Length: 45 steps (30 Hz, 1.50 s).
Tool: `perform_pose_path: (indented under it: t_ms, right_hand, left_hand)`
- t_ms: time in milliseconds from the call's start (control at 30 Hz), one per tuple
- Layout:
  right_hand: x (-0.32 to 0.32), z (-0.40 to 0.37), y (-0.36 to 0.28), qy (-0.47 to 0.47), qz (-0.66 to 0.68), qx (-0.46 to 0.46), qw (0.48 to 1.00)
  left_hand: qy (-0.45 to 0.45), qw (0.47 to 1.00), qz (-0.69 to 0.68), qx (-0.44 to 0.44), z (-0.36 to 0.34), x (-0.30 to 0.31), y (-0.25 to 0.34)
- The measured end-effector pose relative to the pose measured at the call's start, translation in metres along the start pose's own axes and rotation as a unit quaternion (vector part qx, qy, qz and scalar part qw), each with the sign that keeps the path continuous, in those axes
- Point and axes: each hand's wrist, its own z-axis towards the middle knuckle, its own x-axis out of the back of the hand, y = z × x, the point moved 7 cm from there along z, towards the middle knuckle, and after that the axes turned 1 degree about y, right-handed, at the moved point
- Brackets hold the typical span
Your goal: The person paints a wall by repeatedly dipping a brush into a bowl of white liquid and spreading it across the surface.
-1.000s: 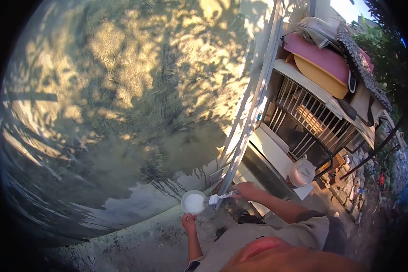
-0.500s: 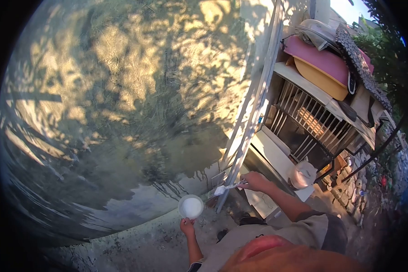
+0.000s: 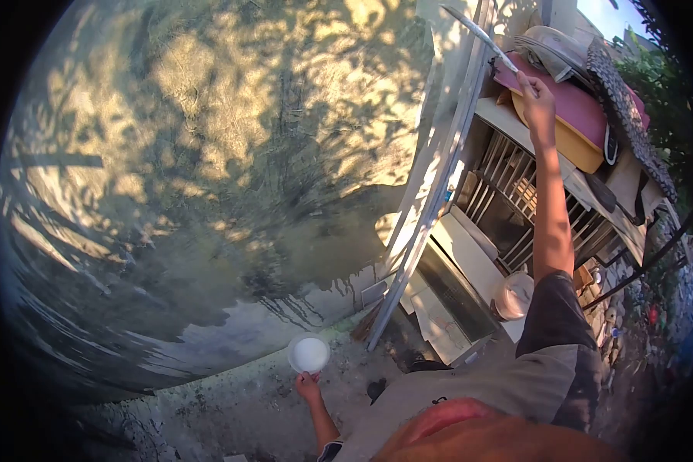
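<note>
Left grip [image 3: 309,386] on a white-filled bowl [image 3: 292,356], right grip [image 3: 539,98] holding a brush [image 3: 481,35] aloft, shadow-dappled wall [image 3: 208,192]

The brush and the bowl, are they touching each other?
Apart. The head view shows it: the right hand holds the brush near the picture's top, the left hand holds the bowl near the bottom, with much wall between them.

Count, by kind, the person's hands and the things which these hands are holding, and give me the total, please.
Hands: 2 (left hand and right hand)
Bowls: 1 (bowl in the left hand)
Brushes: 1 (brush in the right hand)
Total: 4
</note>
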Motion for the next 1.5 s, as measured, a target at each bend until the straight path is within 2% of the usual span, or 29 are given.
perform_pose_path:
  t_ms: [100,200,267,300,367,400,533,600,633,700,767,833,867,967,1033,1133,1167,1200,1267,1300,1367,1400,1467,1500]
  right_hand:
    - [0.002,0.074,-0.011,0.068,0.033,0.017,0.997]
    - [-0.01,0.133,-0.001,0.108,-0.034,-0.007,0.993]
    - [-0.02,0.147,-0.01,0.117,-0.047,0.083,0.988]
    - [-0.022,0.152,0.002,0.117,-0.049,0.082,0.988]
    - [-0.039,0.149,0.026,0.055,-0.106,0.152,0.981]
    - [-0.047,0.134,0.035,0.024,-0.125,0.095,0.987]
    - [-0.066,0.037,0.048,-0.085,-0.178,0.075,0.977]
    - [-0.07,-0.03,0.051,-0.138,-0.161,0.031,0.977]
    - [-0.075,-0.066,0.062,-0.157,-0.084,0.037,0.983]
    - [-0.083,-0.142,0.08,-0.269,-0.104,0.033,0.957]
    - [-0.091,-0.212,0.112,-0.347,-0.051,0.024,0.936]
    - [-0.096,-0.252,0.124,-0.452,-0.089,-0.02,0.887]
    - [-0.096,-0.256,0.122,-0.459,-0.114,0.012,0.881]
    - [-0.1,-0.214,0.122,-0.44,-0.086,0.018,0.894]
    - [-0.089,-0.146,0.098,-0.32,-0.089,0.114,0.936]
    - [-0.055,-0.029,0.059,-0.172,-0.158,0.119,0.965]
    - [-0.038,0.007,0.054,-0.083,-0.128,0.141,0.978]
    - [-0.018,0.029,0.025,-0.037,-0.114,0.061,0.991]
    - [0.002,0.077,0.032,0.089,-0.046,0.098,0.99]
    - [0.003,0.089,0.03,0.088,-0.045,0.098,0.99]
    - [0.011,0.104,0.043,0.134,-0.138,-0.024,0.981]
    - [0.009,0.1,0.042,0.134,-0.137,-0.023,0.981]
    - [-0.018,0.077,0.042,0.027,-0.268,0.05,0.962]
    - [-0.038,0.052,0.06,-0.042,-0.25,0.105,0.962]
  left_hand:
    - [0.006,1.0,-0.01,0.002,-0.007,-0.002,0.001]
    - [0.012,1.0,-0.004,-0.001,-0.012,-0.011,0.003]
    - [0.021,1.0,0.012,-0.004,-0.016,-0.02,0.007]
    - [0.027,1.0,0.015,-0.007,-0.018,-0.025,0.01]
    - [0.032,0.999,0.02,-0.008,-0.021,-0.032,0.01]
    - [0.03,1.0,0.004,-0.005,-0.02,-0.036,0.006]
    - [0.02,1.0,-0.011,-0.003,-0.013,-0.049,-0.003]
    - [0.015,1.0,-0.004,0.0,-0.017,-0.06,0.003]
    - [0.012,1.0,0.004,-0.001,-0.02,-0.064,0.01]
    - [0.006,1.0,0.004,0.01,-0.017,-0.07,0.009]
    - [-0.001,1.0,-0.003,0.017,-0.008,-0.079,0.006]
    - [-0.029,1.0,0.004,0.003,-0.001,-0.087,0.006]
    - [-0.032,0.999,0.01,0.002,-0.001,-0.089,0.009]
    - [-0.044,0.999,0.017,0.003,0.004,-0.1,0.019]
    - [-0.045,0.999,0.027,-0.008,0.005,-0.102,0.023]
    - [-0.043,0.998,0.041,-0.015,0.008,-0.102,0.021]
    - [-0.042,0.998,0.043,-0.014,0.009,-0.101,0.019]
    - [-0.043,0.998,0.036,-0.015,0.008,-0.099,0.016]
    - [-0.042,0.999,0.028,-0.014,0.003,-0.095,0.013]
    - [-0.04,0.999,0.019,-0.008,-0.002,-0.095,0.013]
    - [-0.039,0.999,0.007,-0.002,-0.009,-0.097,0.015]
    - [-0.031,0.999,0.016,0.004,-0.012,-0.094,0.013]
    - [-0.023,0.999,0.022,0.011,-0.016,-0.092,0.012]
    - [-0.022,1.0,0.013,0.015,-0.019,-0.091,0.012]
